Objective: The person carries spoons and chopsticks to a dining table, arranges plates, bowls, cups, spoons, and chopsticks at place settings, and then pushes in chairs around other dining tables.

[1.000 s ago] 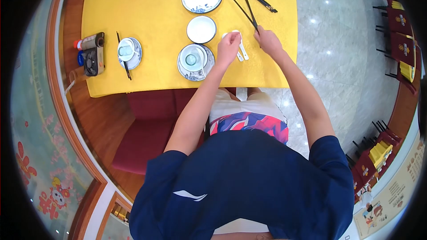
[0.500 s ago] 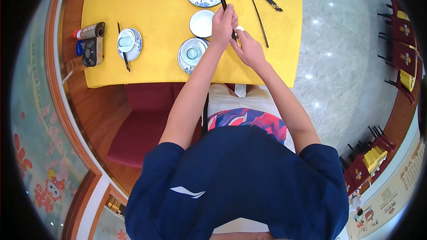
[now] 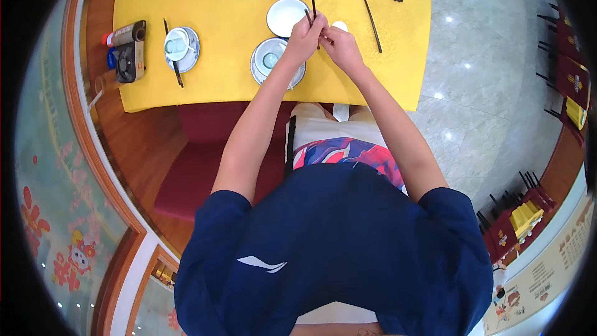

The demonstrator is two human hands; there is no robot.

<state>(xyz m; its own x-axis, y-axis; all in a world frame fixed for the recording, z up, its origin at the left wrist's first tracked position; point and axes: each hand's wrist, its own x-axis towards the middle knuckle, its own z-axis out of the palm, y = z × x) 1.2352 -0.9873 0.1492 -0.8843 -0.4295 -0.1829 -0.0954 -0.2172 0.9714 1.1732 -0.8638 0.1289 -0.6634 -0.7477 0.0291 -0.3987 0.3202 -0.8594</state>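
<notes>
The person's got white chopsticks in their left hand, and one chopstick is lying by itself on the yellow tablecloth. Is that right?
Not quite: the chopsticks in the left hand are black, not white, as the head view shows. And yes, one lone chopstick lies by itself on the yellow tablecloth.

This appears to be a restaurant's dining room. A yellow cloth (image 3: 205,18) covers the table, set with stacked dishes (image 3: 181,50) and chopsticks (image 3: 369,15). Maroon chairs (image 3: 564,36) with matching printed emblems line the tiled floor (image 3: 454,81). A wall poster (image 3: 528,292) carries drawings and text, perhaps a menu, though the lens edge leaves it illegible.
</notes>
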